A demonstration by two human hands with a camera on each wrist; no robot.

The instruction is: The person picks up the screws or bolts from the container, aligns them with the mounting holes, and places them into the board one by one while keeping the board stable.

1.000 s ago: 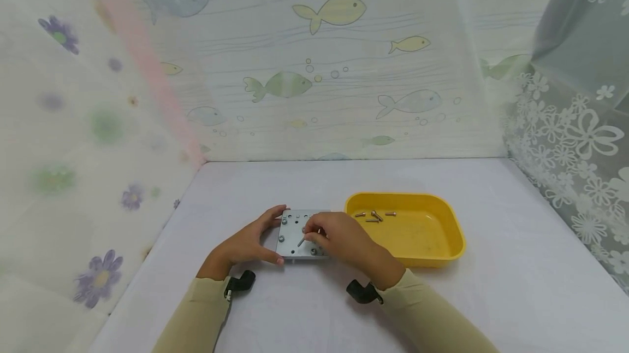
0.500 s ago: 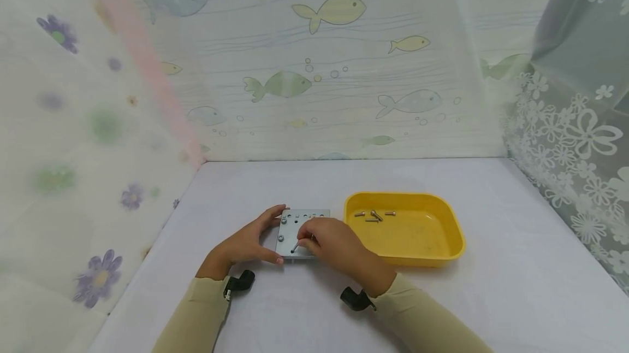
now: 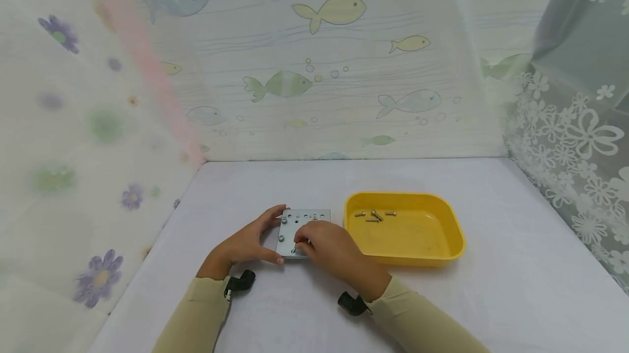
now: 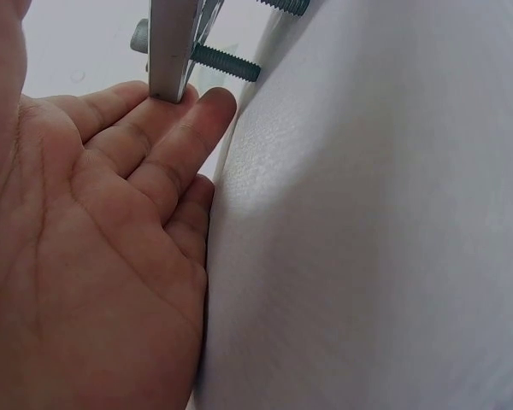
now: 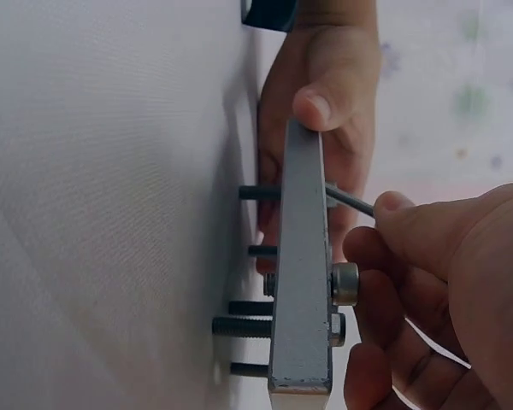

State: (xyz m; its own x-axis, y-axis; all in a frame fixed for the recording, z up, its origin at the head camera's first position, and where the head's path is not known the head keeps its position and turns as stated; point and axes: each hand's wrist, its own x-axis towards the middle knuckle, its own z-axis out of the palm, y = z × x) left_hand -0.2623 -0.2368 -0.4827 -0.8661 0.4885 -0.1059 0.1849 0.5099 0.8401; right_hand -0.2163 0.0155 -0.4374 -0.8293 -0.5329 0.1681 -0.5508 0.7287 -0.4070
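Observation:
A grey metal plate (image 3: 290, 228) with holes lies in front of me, several bolts (image 5: 345, 284) seated in it. Their threaded ends (image 5: 242, 327) stick out below, over the white cloth. My left hand (image 3: 250, 242) holds the plate's left side, thumb at the near corner and fingers toward the far one. Between thumb and index finger, my right hand (image 3: 331, 246) pinches a thin screw (image 5: 352, 202). The screw tilts, its tip at the hole by the plate's near left corner. This hand hides the plate's right part in the head view.
To the right of the plate stands a yellow tray (image 3: 403, 261), close to my right hand. Several loose screws (image 3: 376, 215) lie at its back left. White cloth (image 3: 295, 309) covers the table, and printed curtains (image 3: 344, 96) hang behind and at the sides.
My right hand has moved left and toward me over the plate, bringing the screw from mid-plate to the near left hole. The left hand and the plate have stayed put.

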